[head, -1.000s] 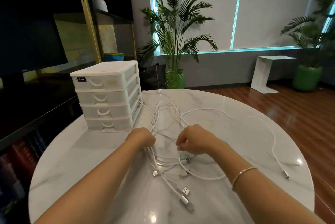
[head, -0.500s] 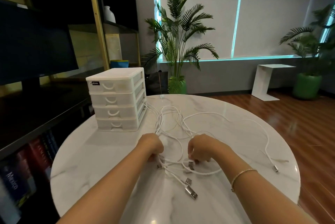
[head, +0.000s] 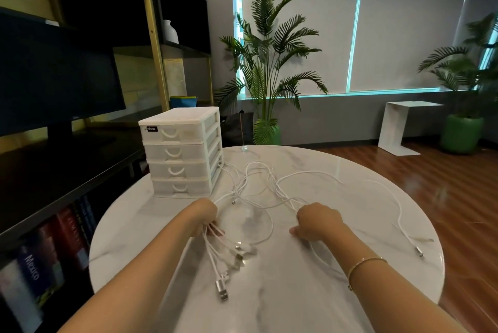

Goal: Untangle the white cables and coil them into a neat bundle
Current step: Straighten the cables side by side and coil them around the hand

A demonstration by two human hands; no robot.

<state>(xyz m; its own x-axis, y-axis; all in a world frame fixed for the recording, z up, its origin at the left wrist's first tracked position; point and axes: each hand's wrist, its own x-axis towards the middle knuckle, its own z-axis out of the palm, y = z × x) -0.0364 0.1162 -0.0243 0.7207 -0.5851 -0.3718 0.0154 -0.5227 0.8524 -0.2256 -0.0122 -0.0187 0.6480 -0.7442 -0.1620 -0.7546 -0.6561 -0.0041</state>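
Several white cables (head: 258, 179) lie tangled across the round marble table (head: 283, 300), looping from beside the drawer unit toward me. My left hand (head: 206, 215) is closed on a bunch of cable ends; their silver plugs (head: 237, 260) fan out below it on the table. My right hand (head: 319, 221) is closed on cable strands a hand's width to the right, with a strand trailing under my wrist. One long cable runs off to the right and ends in a silver plug (head: 419, 252) near the table's right edge.
A white plastic drawer unit (head: 180, 152) with several drawers stands at the table's back left. Dark shelving with books (head: 32, 273) and a black monitor (head: 54, 82) are to the left. Potted palms (head: 269, 63), a white side table (head: 401, 128) and wooden floor lie beyond.
My hands have pulled apart, the left going left and the right going right, stretching the cables between them. The plug ends now hang gathered below my left hand.
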